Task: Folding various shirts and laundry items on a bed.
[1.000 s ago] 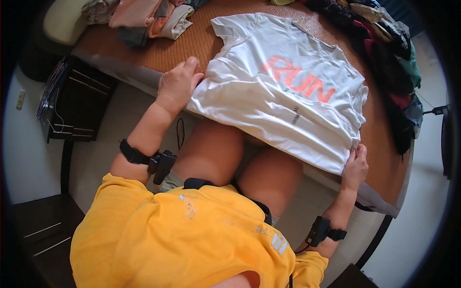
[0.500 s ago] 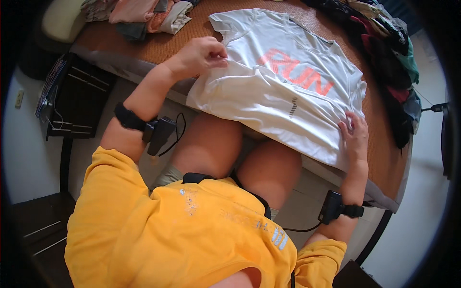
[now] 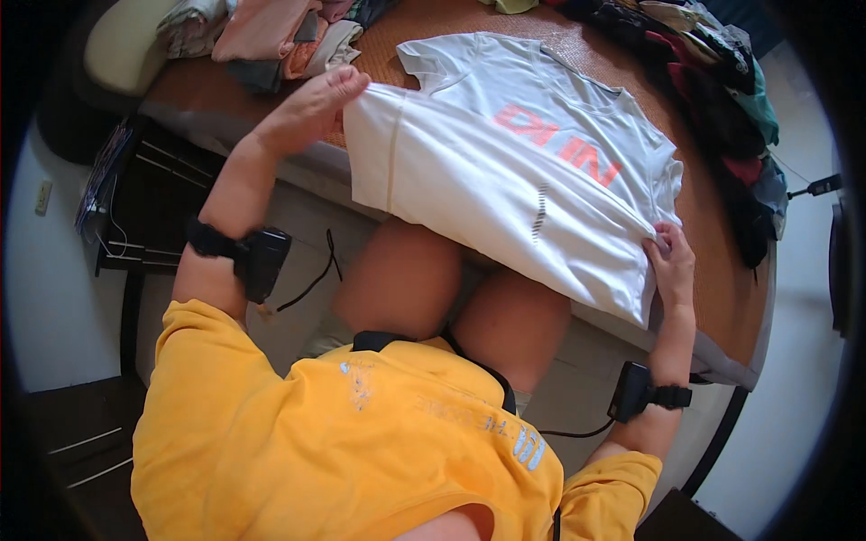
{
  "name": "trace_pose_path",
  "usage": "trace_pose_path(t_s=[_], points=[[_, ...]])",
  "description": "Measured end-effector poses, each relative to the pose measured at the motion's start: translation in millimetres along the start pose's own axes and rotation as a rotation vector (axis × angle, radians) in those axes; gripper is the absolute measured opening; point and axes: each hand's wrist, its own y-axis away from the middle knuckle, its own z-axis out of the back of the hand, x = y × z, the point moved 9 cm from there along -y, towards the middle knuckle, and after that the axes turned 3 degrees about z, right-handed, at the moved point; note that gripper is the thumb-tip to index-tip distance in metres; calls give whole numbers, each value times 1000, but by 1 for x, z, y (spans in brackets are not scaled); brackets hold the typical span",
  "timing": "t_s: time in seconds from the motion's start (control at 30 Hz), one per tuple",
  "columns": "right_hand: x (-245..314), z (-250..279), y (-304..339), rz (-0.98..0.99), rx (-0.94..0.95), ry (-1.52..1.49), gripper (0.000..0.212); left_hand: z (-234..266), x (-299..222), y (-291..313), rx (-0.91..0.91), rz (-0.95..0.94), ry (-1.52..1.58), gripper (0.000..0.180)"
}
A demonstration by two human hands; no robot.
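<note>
A white short-sleeved T-shirt [image 3: 505, 189] with salmon-coloured lettering lies front up, its collar at the far side. Its lower part hangs over the near edge of the bed above my thighs. My left hand [image 3: 332, 99] pinches the shirt's left side and holds it raised and taut. At the opposite side seam, my right hand [image 3: 670, 257] grips the fabric between thumb and fingers. Between both hands the cloth is stretched in a straight ridge that covers part of the lettering.
The shirt lies on a bed with a brown woven mat [image 3: 722, 311]. Folded clothes [image 3: 262, 32] are stacked at the far left, and a heap of dark clothes [image 3: 713, 99] runs along the right. A dark cabinet [image 3: 153, 198] stands left of the bed.
My left hand has moved left and pulled the shirt's side out, so the loose wrinkles are now drawn tight. My right hand has stayed nearly in place on its side.
</note>
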Motion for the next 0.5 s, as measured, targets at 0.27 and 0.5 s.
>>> trace_pose_path(t_s=[0.27,0.5], points=[[-36,26,3,-351,-204,-533,17,-11,39,-12,-211,-16,4,30],[29,91,25,7,-203,-421,18,1,-13,29,-254,-193,-5,20]])
